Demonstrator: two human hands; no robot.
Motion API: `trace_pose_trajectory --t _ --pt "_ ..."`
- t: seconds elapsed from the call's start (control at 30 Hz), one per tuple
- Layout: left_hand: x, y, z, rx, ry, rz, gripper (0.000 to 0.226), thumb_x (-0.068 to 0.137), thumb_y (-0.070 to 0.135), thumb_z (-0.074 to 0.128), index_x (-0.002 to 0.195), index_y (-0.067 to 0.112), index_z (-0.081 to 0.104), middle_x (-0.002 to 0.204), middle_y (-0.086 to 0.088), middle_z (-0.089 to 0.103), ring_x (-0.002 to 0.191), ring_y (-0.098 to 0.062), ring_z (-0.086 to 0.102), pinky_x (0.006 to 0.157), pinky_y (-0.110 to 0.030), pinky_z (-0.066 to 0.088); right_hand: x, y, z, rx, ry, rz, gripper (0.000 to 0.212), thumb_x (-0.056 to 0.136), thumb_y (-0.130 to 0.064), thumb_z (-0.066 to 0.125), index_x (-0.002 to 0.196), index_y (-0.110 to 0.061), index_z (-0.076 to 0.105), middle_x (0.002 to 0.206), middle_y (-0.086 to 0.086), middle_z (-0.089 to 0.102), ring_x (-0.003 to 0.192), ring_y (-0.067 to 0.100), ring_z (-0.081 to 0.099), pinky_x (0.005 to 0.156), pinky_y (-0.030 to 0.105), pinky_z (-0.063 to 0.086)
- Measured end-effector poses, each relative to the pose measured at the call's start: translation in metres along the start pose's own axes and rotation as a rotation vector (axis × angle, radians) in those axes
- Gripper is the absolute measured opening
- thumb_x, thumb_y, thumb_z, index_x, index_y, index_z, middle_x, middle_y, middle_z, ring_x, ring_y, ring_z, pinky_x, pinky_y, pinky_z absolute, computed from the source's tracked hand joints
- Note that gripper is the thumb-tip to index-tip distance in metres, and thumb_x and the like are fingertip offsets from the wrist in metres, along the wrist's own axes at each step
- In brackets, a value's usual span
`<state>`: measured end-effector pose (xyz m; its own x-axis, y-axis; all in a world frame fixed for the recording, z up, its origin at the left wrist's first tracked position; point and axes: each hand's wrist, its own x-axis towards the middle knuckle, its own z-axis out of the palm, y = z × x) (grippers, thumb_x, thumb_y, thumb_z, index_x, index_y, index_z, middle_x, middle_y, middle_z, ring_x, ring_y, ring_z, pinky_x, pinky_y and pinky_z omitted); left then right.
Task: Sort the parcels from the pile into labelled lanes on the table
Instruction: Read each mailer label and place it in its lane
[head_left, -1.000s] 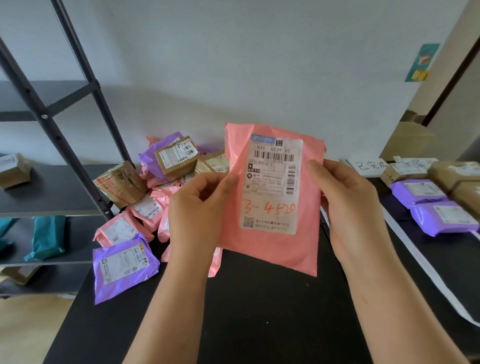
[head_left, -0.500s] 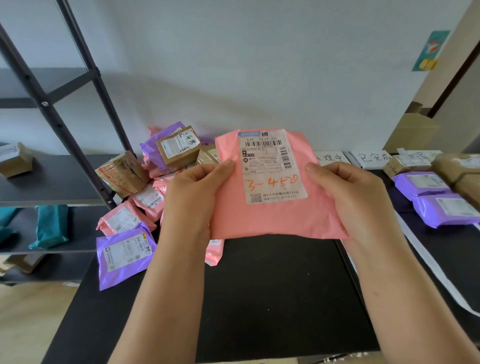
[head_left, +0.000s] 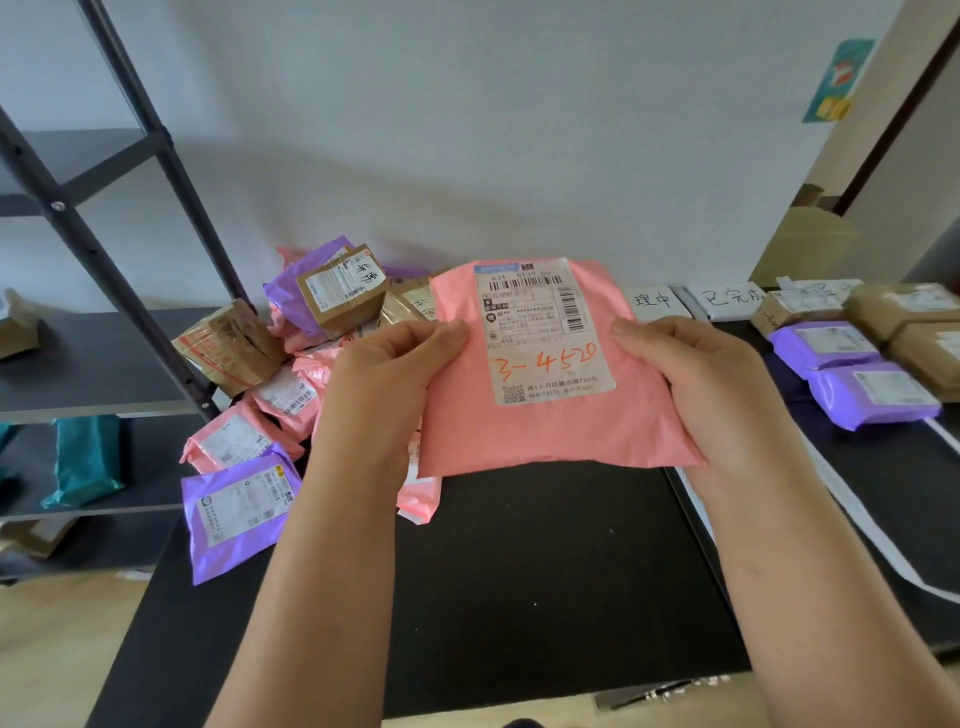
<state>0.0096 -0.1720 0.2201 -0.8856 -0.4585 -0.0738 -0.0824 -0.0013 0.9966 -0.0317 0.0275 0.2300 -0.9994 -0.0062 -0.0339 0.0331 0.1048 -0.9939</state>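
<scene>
I hold a pink mailer parcel (head_left: 561, 431) above the black table (head_left: 545, 571), label up, with "3-4520" handwritten in orange. My left hand (head_left: 379, 400) grips its left edge and my right hand (head_left: 696, 384) grips its right edge. Behind my left hand lies the pile (head_left: 291, 374) of pink and purple mailers and brown boxes. At the back right, white paper lane labels (head_left: 727, 299) sit by the wall, with purple mailers (head_left: 872, 395) and brown parcels (head_left: 914, 332) lying in front of them.
A dark metal shelf rack (head_left: 93, 249) stands at the left, holding a teal bag (head_left: 85, 457) and small boxes. A white tape strip (head_left: 857, 519) runs diagonally across the table at the right. A cardboard box (head_left: 810, 244) leans by the wall at the far right.
The pink parcel has tilted from nearly upright to flatter and dropped lower toward the table, still in both hands. The view has shifted slightly right, showing more lane labels.
</scene>
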Motion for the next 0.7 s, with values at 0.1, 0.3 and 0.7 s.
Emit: trace_pose_trajectory --t 0.1,0.3,0.7 --pt "0.004 -0.006 0.003 0.082 -0.024 0.079 0.01 0.09 0.03 0.07 0.087 0.023 0.076 0.083 0.01 0.075 0.073 -0.002 0.067 0.068 -0.02 0.056 0.0 0.007 -0.002 -0.105 0.068 -0.047 0.008 0.087 -0.026 0.072 0.085 -0.018 0.072 0.087 -0.001 0.073 0.093 0.024 0.069 0.08 0.042 0.052" --pt "0.01 -0.024 0.02 0.228 -0.12 0.158 0.011 0.089 0.025 0.071 0.08 0.03 0.075 0.077 0.019 0.072 0.071 0.004 0.063 0.065 -0.014 0.048 -0.01 0.025 -0.014 -0.383 0.227 -0.104 0.027 0.089 -0.032 0.071 0.113 -0.034 0.059 0.107 -0.016 0.063 0.095 -0.002 0.059 0.072 0.019 0.044" --pt "-0.024 -0.049 0.091 0.495 -0.5 0.304 0.011 0.094 0.023 0.065 0.092 0.032 0.071 0.088 0.022 0.068 0.082 0.007 0.061 0.068 -0.007 0.039 -0.05 0.078 -0.075 -0.799 0.42 -0.117 0.045 0.097 -0.026 0.06 0.141 -0.024 0.052 0.139 -0.005 0.056 0.133 0.015 0.044 0.112 0.045 0.036"
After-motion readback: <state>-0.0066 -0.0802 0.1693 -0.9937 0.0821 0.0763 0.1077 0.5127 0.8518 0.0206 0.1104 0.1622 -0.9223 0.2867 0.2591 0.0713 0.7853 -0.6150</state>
